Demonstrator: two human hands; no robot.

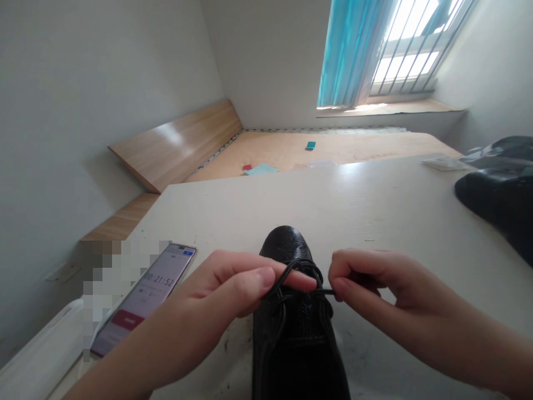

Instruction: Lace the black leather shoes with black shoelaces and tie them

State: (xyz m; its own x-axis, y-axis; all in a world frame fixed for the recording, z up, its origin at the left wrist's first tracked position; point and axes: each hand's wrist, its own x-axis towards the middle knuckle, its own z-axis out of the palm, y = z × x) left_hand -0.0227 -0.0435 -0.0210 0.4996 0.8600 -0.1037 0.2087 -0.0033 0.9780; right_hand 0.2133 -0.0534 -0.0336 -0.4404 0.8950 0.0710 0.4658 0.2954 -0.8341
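It's a bedroom; bed [275,145] and headboard [183,145] show it.

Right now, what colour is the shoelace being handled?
The shoelace is black, seen best in the head view.

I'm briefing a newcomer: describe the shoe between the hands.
On the white table, look bottom centre, between left hand and right hand. That black shoe points its toe away; unlike the black item at right, its lace is pinched in the right hand.
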